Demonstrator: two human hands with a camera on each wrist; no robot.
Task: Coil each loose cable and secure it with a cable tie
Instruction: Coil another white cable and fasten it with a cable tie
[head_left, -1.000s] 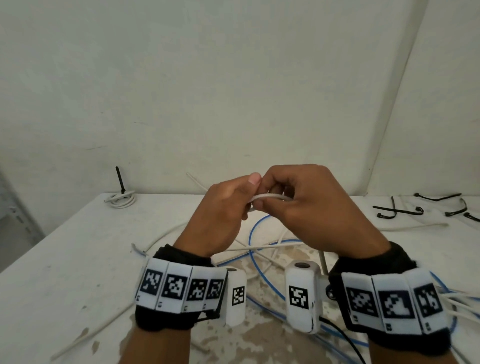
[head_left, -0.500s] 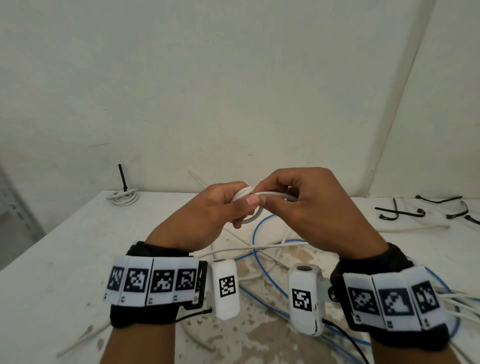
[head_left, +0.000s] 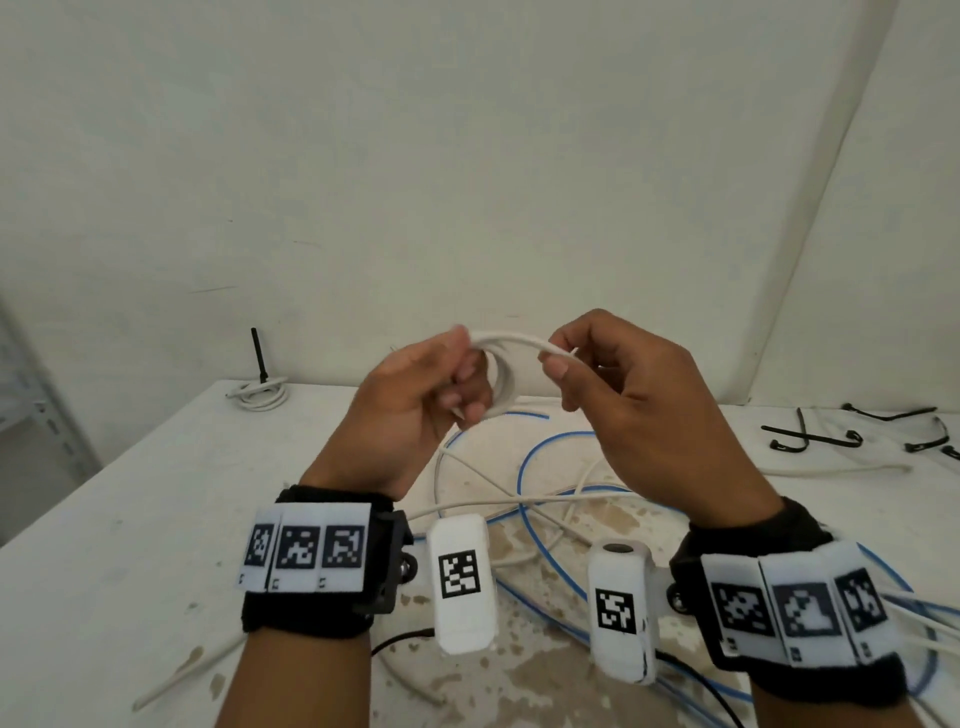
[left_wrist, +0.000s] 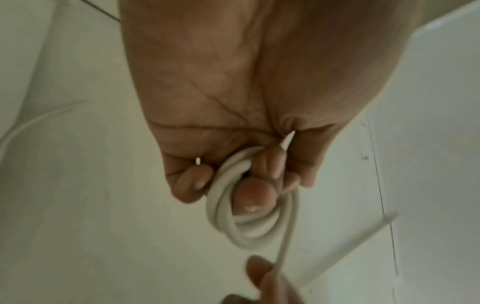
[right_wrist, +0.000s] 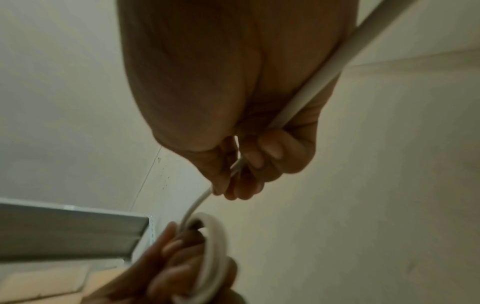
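Head view: hands have drawn apart; left hand (head_left: 415, 395) grips the small white cable coil (head_left: 501, 379) above the worktop (head_left: 130, 519), right hand (head_left: 623, 400) pinches its tail (seemingly feeding another loop). Untied yet.

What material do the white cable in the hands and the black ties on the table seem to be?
White cable: likely a soft plastic or rubber jacket with a smooth matte finish, since it bends into tight round loops without kinking. Black ties: probably thin stiff plastic; they keep curved shapes, but they are too small to confirm.
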